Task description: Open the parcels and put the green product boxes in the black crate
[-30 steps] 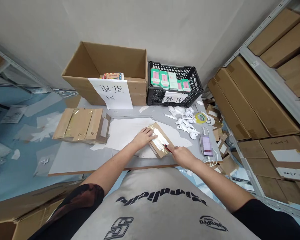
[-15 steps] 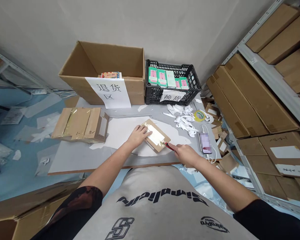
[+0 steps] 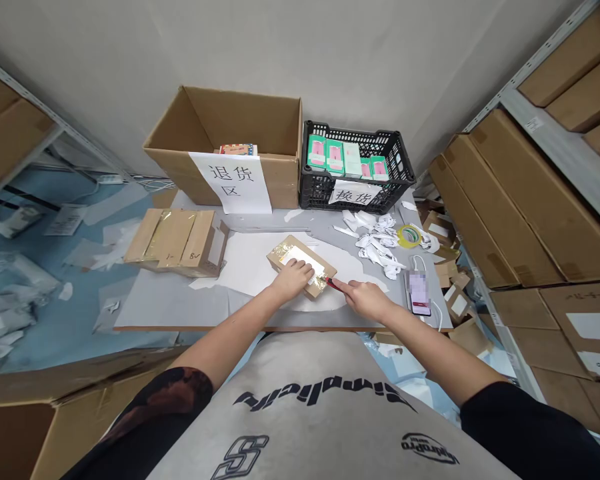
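Observation:
A small cardboard box (image 3: 281, 251) with clear tape and a white label lies at a slant on white paper in the middle of the table. My left hand (image 3: 293, 277) rests on its near side, holding it down with the fingers over the label. Closed around a red box cutter (image 3: 333, 285), my right hand (image 3: 364, 298) is at the box's right end. The cutter's tip meets the taped end there; whether the blade is in the tape is too small to tell.
Behind stand a large open carton (image 3: 286, 180) and a black crate (image 3: 398, 177) of green-and-pink boxes. A taped carton (image 3: 176, 241) sits at left. Crumpled paper strips (image 3: 377, 250), a tape roll (image 3: 409, 236) and a phone (image 3: 420, 292) lie at right, before shelved cartons (image 3: 535, 207).
The small box has been turned on the paper. My left hand has shifted from its far left edge to its near side, over the label. The box cutter stays at the right end.

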`<state>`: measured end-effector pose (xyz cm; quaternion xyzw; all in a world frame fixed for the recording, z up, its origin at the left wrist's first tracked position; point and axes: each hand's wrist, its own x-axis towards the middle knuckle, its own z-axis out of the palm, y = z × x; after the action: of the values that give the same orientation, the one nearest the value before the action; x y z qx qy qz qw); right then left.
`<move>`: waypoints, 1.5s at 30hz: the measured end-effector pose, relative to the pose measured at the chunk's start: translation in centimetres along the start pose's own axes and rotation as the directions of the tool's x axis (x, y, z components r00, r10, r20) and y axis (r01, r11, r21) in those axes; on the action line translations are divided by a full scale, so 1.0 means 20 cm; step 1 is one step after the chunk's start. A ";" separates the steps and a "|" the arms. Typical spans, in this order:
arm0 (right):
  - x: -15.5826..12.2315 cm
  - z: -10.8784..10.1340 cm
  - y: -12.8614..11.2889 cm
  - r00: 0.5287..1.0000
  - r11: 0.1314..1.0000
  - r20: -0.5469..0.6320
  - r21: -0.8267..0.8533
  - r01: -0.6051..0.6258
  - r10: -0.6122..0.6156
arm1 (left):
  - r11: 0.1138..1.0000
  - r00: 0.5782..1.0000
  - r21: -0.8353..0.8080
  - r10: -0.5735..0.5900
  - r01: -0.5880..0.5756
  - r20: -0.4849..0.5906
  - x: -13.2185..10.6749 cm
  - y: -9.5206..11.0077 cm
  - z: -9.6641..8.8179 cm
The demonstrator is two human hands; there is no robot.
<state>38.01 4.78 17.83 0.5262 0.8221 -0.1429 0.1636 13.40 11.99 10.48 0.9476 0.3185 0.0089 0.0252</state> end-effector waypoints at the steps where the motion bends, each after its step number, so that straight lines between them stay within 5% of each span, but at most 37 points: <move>1: 0.00 0.00 0.00 1.000 1.000 0.002 0.013 0.003 -0.003 | 1.000 1.000 0.007 0.005 -0.006 0.006 0.00 0.00 -0.01; 8: -0.02 -0.02 0.05 0.998 0.971 -0.027 0.231 0.057 -0.052 | 0.998 0.998 -0.011 0.054 -0.054 0.007 0.01 -0.03 -0.06; 18: -0.03 0.07 0.11 0.994 0.906 -0.090 0.414 0.093 -0.061 | 0.998 0.997 -0.022 0.054 -0.053 0.053 0.01 -0.04 -0.07; 28: 0.02 0.21 0.15 0.990 0.463 0.102 0.876 -0.137 0.100 | 0.996 0.990 0.071 -0.067 0.059 0.121 0.11 0.00 -0.10; 35: 0.01 0.30 0.10 0.978 0.410 0.067 0.901 -0.144 0.195 | 0.994 0.989 -0.060 0.099 -0.093 0.112 0.15 -0.04 -0.08; 42: -0.01 0.33 0.12 0.976 0.168 0.133 0.972 -0.163 0.172 | 0.985 0.982 -0.104 0.150 -0.138 0.114 0.17 -0.08 -0.08; 45: -0.01 0.34 0.10 0.975 0.139 0.116 0.980 -0.143 0.187 | 0.984 0.983 -0.114 0.151 -0.139 0.106 0.17 -0.08 -0.07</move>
<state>40.70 2.69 11.65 0.5954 0.4730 -0.6128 -0.2152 15.04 15.44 11.77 0.9646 0.2456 -0.0265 0.0927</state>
